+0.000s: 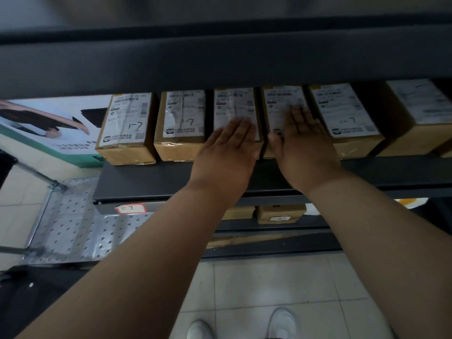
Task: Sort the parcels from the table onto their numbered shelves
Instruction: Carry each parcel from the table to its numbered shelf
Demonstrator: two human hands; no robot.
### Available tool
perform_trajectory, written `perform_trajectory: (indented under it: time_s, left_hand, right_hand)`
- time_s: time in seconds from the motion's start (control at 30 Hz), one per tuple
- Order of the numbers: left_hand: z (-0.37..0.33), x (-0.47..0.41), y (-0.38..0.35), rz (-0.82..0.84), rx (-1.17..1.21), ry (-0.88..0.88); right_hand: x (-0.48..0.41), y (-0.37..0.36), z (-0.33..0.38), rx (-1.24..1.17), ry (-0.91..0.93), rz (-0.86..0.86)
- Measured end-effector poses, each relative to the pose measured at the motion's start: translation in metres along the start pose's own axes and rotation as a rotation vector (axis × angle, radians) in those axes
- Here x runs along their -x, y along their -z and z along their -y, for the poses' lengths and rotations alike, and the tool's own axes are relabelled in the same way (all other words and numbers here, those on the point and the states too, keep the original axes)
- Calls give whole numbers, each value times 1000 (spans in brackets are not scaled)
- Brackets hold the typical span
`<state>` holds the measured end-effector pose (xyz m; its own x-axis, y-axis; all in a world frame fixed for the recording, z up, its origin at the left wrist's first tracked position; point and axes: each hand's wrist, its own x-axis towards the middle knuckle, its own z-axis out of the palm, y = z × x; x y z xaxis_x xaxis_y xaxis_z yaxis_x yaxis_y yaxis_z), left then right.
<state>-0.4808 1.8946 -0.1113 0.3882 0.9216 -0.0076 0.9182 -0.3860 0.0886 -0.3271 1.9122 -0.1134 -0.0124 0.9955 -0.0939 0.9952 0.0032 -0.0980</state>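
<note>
Imo you're squaring brown cardboard parcels [233, 104] on the dark metal shelf [156, 178], left hand [227, 149] n right hand [302, 143] flat, gripping nothing; next grab another.

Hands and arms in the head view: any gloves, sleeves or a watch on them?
No gloves on the left hand or right hand, and no watch or band at either wrist. The left forearm and right forearm are uncovered to the frame edge; no sleeve shows. Fingers are too blurred to rule out rings.
</note>
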Motion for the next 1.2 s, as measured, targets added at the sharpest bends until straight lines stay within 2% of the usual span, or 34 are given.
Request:
perform_trajectory:
  time_s: [0.13, 0.3, 0.53, 0.83, 1.03, 1.2]
  left_hand:
    - [-4, -2, 3, 11, -15, 27]
    - [-22, -6, 7, -35, -2, 73]
    - [-73, -32, -4, -3, 15, 20]
    - [-87, -41, -12, -18, 46, 60]
    - [-108, -46, -7, -61, 61, 99]
    - [-150, -66, -8, -91, 71, 5]
  right_hand:
    - [-2, 4, -3, -21, 20, 18]
    - [9, 17, -36, -29, 50, -71]
    - [14, 13, -90, 61, 3, -20]
    - [-3, 14, -97, 58, 33, 19]
    - [9, 31, -121, 95, 121, -78]
    - [8, 44, -166, 112, 0, -29]
